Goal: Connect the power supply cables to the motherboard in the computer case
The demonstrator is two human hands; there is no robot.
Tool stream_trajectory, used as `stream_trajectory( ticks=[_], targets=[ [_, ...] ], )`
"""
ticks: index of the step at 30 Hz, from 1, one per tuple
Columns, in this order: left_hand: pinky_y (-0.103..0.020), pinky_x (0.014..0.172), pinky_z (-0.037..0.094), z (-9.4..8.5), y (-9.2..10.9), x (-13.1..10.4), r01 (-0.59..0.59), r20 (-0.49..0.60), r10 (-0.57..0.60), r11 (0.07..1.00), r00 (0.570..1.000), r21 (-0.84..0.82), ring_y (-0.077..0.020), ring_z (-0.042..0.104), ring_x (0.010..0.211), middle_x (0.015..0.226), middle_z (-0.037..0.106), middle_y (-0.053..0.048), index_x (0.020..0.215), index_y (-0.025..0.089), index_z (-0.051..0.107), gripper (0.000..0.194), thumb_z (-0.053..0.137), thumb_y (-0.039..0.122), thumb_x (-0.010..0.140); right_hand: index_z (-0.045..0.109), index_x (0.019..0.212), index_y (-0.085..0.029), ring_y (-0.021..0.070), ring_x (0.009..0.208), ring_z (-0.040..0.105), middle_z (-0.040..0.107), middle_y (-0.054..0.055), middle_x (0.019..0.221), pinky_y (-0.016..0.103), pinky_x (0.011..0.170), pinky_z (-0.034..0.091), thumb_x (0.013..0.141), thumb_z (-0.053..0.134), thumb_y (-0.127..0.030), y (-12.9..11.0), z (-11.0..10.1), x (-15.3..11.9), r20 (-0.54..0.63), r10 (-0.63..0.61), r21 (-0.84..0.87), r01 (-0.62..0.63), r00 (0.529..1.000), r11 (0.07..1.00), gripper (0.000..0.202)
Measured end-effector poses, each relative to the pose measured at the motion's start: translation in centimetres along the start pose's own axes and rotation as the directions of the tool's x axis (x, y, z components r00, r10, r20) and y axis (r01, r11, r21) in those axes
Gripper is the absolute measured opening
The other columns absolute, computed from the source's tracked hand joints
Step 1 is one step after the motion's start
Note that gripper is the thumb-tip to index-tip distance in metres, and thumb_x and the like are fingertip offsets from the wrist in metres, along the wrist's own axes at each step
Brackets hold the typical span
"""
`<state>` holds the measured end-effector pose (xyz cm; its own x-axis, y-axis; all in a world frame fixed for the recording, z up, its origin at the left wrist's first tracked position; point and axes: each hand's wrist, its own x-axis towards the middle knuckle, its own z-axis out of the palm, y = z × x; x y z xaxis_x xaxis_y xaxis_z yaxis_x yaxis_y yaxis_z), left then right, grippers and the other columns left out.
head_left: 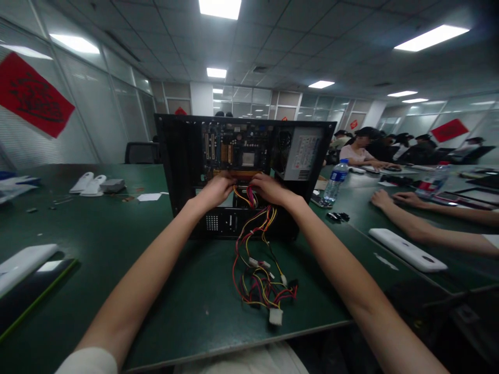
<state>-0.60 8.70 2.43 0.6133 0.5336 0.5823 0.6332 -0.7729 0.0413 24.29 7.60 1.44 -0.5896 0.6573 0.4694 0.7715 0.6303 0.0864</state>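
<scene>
An open black computer case stands on the green table, its inside facing me. A motherboard fills its upper middle, and a power supply sits at the upper right. Both my hands reach into the case just below the board. My left hand and my right hand have curled fingers beside red and yellow cables; the fingertips are too small and dark to tell what they grip. More of the cable bundle hangs out onto the table, ending in a white connector.
On the right are a water bottle, small black parts, a white device and another person's hands. White objects, a grey box and a black tablet-like item lie on the left. The table's front edge is near me.
</scene>
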Motion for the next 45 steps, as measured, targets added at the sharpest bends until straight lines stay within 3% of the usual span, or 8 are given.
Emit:
stream_trajectory(
  ticks=[3,6,12,15,22,30,35,45],
  targets=[
    [-0.041,0.1,0.056,0.3,0.4,0.5,0.05,-0.018,-0.05,0.999,0.999,0.002,-0.0309,0.072,0.109,0.113,0.075,-0.019,0.114,0.009,0.081,0.026,0.063,0.019,0.098,0.075,0.114,-0.012,0.0254,0.115,0.059,0.067,0.015,0.121,0.036,0.101,0.046,0.102,0.053,-0.011,0.6,-0.5,-0.5,-0.009,0.092,-0.097,-0.092,0.996,0.991,0.026],
    [-0.037,0.096,0.057,0.4,1.3,1.2,0.123,-0.084,-0.136,0.982,0.987,-0.14,-0.0289,0.074,0.106,0.107,0.08,-0.014,0.107,0.013,0.082,0.019,0.071,0.015,0.092,0.074,0.119,-0.012,0.0267,0.114,0.058,0.066,0.016,0.124,0.036,0.1,0.046,0.105,0.049,-0.013,-0.1,-0.7,-0.2,-0.038,0.13,-0.177,-0.135,0.991,0.975,0.029],
    [-0.031,0.085,0.058,0.3,2.1,2.3,0.258,-0.208,-0.348,0.895,0.914,-0.365,-0.0245,0.077,0.093,0.101,0.083,-0.011,0.104,0.012,0.083,0.017,0.077,0.017,0.089,0.067,0.134,-0.011,0.0304,0.118,0.053,0.062,0.019,0.131,0.037,0.099,0.045,0.106,0.042,-0.012,-2.8,-0.6,1.1,-0.219,0.232,-0.254,-0.286,0.948,0.924,0.037],
    [-0.032,0.088,0.058,0.4,1.3,2.2,0.232,-0.199,-0.305,0.918,0.931,-0.323,-0.0257,0.077,0.096,0.103,0.083,-0.011,0.103,0.013,0.083,0.017,0.079,0.017,0.087,0.068,0.132,-0.01,0.031,0.119,0.052,0.062,0.019,0.13,0.038,0.098,0.045,0.106,0.043,-0.012,-3.2,-0.7,1.0,-0.187,0.241,-0.277,-0.287,0.952,0.917,0.036],
    [-0.033,0.092,0.057,1.7,0.3,1.6,0.169,0.019,-0.169,0.971,0.985,-0.17,-0.0255,0.077,0.099,0.105,0.083,-0.011,0.102,0.015,0.084,0.018,0.073,0.012,0.089,0.074,0.12,-0.01,0.0279,0.117,0.058,0.067,0.017,0.12,0.035,0.095,0.045,0.106,0.051,-0.019,-2.7,-0.4,0.4,0.066,0.192,-0.243,-0.171,0.979,0.955,0.028],
    [-0.032,0.097,0.055,2.6,0.4,3.0,0.103,0.198,-0.12,0.99,0.973,0.095,-0.0278,0.076,0.109,0.109,0.082,-0.014,0.104,0.015,0.084,0.023,0.068,0.011,0.088,0.074,0.116,-0.008,0.0278,0.116,0.061,0.066,0.017,0.121,0.033,0.094,0.046,0.102,0.058,-0.019,-2.2,0.2,0.8,0.093,0.208,-0.216,-0.184,0.974,0.959,0.024],
    [-0.033,0.094,0.055,2.4,-0.4,3.9,0.062,0.207,-0.104,0.978,0.973,0.201,-0.029,0.076,0.106,0.108,0.081,-0.016,0.104,0.017,0.085,0.029,0.061,0.009,0.089,0.074,0.115,-0.007,0.0277,0.116,0.062,0.066,0.018,0.122,0.034,0.097,0.046,0.101,0.057,-0.016,-2.3,0.2,0.9,0.087,0.207,-0.212,-0.185,0.975,0.96,0.024],
    [-0.032,0.091,0.054,2.8,-1.1,3.9,0.094,0.181,-0.112,0.99,0.977,0.107,-0.0284,0.076,0.103,0.106,0.082,-0.014,0.105,0.015,0.083,0.022,0.067,0.019,0.091,0.075,0.115,-0.007,0.0282,0.114,0.063,0.068,0.017,0.12,0.034,0.092,0.047,0.099,0.06,-0.016,-2.2,0.2,0.8,0.075,0.223,-0.189,-0.205,0.972,0.96,0.023]
  ],
)
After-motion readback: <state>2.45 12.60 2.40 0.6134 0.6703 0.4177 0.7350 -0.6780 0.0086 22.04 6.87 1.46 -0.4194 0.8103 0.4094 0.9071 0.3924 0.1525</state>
